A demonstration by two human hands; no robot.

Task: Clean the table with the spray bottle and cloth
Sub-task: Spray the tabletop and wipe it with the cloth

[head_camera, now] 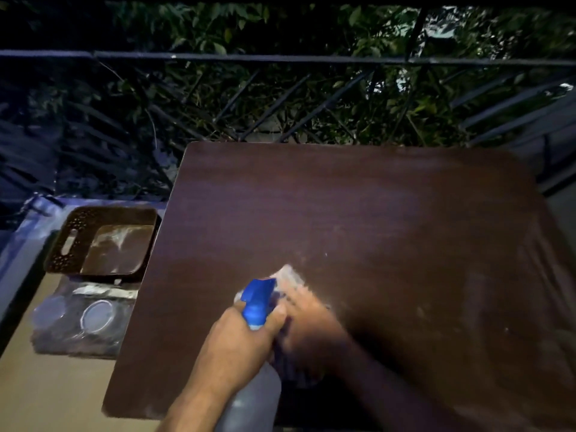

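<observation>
Head cam, close, looks fwd and down onto table point(343, 213).

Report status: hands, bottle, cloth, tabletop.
Left hand gripping spray bottle, nozzle aimed at table. Right hand blurred, pressing pale cloth on the tabletop. Nothing in the way; basket sits off the table's left.

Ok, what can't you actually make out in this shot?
- Cloth: motion-blurred in the head view, mostly covered by the right hand.
- Spray bottle: its base is cut off by the bottom edge; the left hand hides its neck.
- Clear containers left of the table: too dim to identify.
</observation>
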